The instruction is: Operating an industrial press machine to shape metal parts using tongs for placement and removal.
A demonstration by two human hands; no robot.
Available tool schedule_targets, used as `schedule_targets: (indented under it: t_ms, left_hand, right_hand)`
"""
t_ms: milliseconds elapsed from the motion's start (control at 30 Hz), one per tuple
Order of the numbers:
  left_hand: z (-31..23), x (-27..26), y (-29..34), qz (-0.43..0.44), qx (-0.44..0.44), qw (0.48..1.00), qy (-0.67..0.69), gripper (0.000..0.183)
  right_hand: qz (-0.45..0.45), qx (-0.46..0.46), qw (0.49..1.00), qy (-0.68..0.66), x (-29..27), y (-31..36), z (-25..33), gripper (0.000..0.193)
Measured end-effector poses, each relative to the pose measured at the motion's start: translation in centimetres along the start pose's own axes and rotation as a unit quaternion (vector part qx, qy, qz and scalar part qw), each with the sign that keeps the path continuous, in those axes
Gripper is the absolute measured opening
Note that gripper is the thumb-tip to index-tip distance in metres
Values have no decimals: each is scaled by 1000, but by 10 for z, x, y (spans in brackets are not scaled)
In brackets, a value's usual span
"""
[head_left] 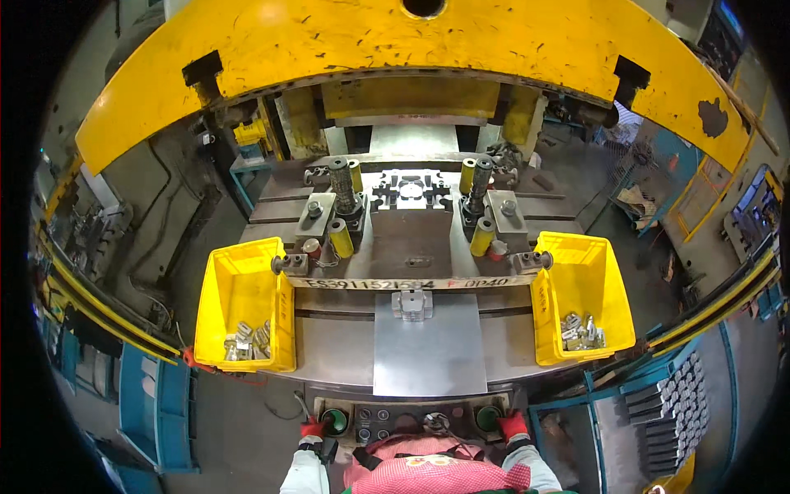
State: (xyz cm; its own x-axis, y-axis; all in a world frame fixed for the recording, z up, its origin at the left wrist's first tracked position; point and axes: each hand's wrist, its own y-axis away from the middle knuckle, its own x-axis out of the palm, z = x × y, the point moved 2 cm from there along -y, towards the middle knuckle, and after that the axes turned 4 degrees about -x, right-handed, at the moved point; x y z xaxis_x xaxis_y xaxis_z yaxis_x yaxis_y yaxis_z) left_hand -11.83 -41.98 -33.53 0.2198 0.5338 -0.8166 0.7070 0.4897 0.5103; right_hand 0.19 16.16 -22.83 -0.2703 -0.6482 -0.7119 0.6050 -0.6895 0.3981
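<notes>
My left hand [312, 429], in a red glove, is at the left end of the control panel [387, 405], against a green round button [335, 421] in its cup. At the panel's other end, my right hand [513, 425], also red-gloved, rests beside a second green button [488, 418]. The fingers of both hands are too small and partly hidden to make out. Ahead of the panel lies a flat grey metal plate [429, 354], with a small block-shaped metal part [412, 305] on its far edge. Farther back, the die [410, 239] holds a bright, cut-out metal piece [411, 191].
Yellow bins, one at left [239, 288] and one at right [586, 284], hold small metal parts. Dark guide posts [342, 183] stand in the die below the yellow press frame [411, 41]. A blue rack [605, 428] with rows of metal pieces [679, 403] is at lower right.
</notes>
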Motion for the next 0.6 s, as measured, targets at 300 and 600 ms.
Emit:
schedule_targets:
  t_ms: [300, 600]
  left_hand:
    - [-35, -22, 38, -24, -17, 993, 115, 77]
    - [-57, -44, 62, -13, -119, 976, 180, 99]
  right_hand:
    - [-18, 33, 999, -3, 8, -11, -17, 68]
    - [-25, 33, 999, 13, 1, -2, 0, 70]
